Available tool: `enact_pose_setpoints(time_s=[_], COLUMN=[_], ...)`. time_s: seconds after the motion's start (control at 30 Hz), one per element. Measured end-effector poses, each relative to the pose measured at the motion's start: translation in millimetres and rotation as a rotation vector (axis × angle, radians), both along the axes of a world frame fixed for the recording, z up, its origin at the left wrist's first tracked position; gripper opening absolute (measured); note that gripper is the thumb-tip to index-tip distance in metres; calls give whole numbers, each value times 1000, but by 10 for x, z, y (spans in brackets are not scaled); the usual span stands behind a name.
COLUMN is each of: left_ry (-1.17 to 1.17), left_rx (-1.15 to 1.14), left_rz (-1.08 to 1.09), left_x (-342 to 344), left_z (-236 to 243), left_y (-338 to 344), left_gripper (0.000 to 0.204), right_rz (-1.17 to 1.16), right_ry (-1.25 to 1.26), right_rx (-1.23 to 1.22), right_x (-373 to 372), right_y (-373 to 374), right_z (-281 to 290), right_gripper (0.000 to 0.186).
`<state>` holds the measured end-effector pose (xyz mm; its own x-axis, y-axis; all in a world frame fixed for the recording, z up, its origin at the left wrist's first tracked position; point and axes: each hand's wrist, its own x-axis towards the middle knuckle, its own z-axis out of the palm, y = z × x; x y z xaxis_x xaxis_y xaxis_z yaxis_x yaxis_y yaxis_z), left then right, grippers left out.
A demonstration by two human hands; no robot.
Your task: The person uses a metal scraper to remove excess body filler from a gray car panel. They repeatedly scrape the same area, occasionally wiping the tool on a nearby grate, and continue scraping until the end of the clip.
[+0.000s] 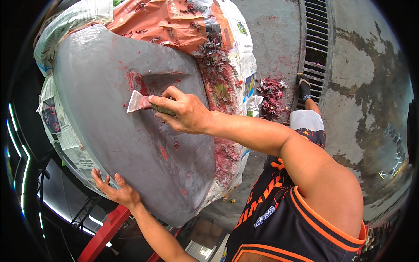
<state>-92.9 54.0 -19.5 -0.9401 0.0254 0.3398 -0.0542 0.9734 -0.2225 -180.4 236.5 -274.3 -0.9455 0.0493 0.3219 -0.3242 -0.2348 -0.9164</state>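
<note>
A large curved grey panel lies in front of me, with red patches around a recess in its middle. My right hand grips a paint scraper by its handle. The scraper's wide flat blade points left, over the panel just below the recess's red edge; whether it touches cannot be told. My left hand rests at the panel's lower left edge, fingers spread and holding nothing. Newspaper and an orange printed sheet wrap the panel's surroundings.
Red and dark scrapings cover the paper along the right side. More shavings lie heaped on the concrete floor, near a metal drain grate and a sandalled foot. A red metal bar stands at the lower left.
</note>
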Motion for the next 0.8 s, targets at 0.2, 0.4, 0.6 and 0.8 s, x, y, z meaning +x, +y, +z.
enact_pose_setpoints(time_s=[0.2, 0.4, 0.6, 0.8], left_ry=[-4, -11, -2, 3], left_rx=[4, 24, 6, 20], left_rz=[-3, 6, -3, -11], left_x=[-8, -9, -18, -19], left_z=[2, 4, 13, 3], left_y=[4, 32, 21, 28], left_gripper=[78, 78, 79, 81], right_rz=[-38, -31, -21, -90], right_ry=[-2, -98, -173, -155], right_rx=[-94, -169, -227, -259], right_x=[-56, 86, 121, 10], right_y=[-115, -252, -296, -283], right_z=[87, 208, 241, 224], right_gripper=[48, 51, 50, 51])
